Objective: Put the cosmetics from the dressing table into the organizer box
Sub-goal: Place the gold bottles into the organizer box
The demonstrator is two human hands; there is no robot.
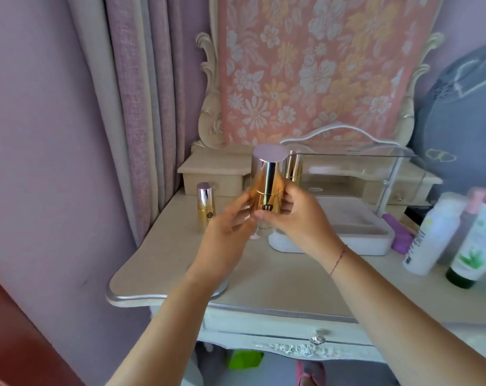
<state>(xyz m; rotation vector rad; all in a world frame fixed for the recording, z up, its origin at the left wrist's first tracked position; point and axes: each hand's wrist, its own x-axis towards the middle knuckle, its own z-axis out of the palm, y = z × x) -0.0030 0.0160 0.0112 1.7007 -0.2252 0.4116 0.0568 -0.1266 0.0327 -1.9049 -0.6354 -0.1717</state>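
- Gold bottle [266,190]: you hold it upright in mid-air above the table, just left of the organizer box's front-left corner. Shiny gold body, tall metallic cap w/ flat pinkish top, small dark round label near the bottom.
- Left hand [225,232]: fingers curled round the bottle's lower left side, thumb at the front.
- Right hand [303,221]: fingers wrapped round its lower right side; thin red string on that wrist.
- Organizer box [381,245]: white tray w/ clear acrylic shelf above, on the table just right of your hands.
- Second gold bottle [292,165] stands behind the held one, at the box's left end; whether it is inside, can't tell.
- Small gold bottle [205,204]: same look, upright on the table at left, apart from your hands.
- Dressing table [164,263]: cream top w/ silver edge, carved front, drawer w/ crystal knob [317,339].
- Far right, blurred: white bottle [428,240], green-labelled bottle [475,246], purple item [400,232] beside the box.
- Room: lilac walls, pink and cream curtain [141,107] at left, floral cloth [306,65] hung over the mirror frame.
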